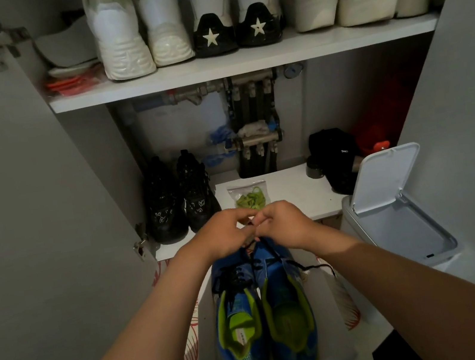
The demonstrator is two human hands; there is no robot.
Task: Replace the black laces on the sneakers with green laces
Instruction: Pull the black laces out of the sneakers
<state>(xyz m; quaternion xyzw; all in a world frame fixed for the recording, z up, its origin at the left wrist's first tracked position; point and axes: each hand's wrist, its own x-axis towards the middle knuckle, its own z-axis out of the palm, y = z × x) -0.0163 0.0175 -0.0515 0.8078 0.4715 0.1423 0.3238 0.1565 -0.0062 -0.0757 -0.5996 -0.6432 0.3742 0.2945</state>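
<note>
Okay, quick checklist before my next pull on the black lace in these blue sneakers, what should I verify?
1. Grip: left hand and right hand both pinch the black lace at the toe end. Ok.
2. Black lace out of the sneakers: it is threaded through the eyelets. Not ok.
3. Loose lace end free: it trails to the right of the sneakers, on nothing visible. Ok.
4. Green laces nearby: on the shelf just beyond the hands. Ok.
5. Their clear bag opened: cannot tell.
</note>
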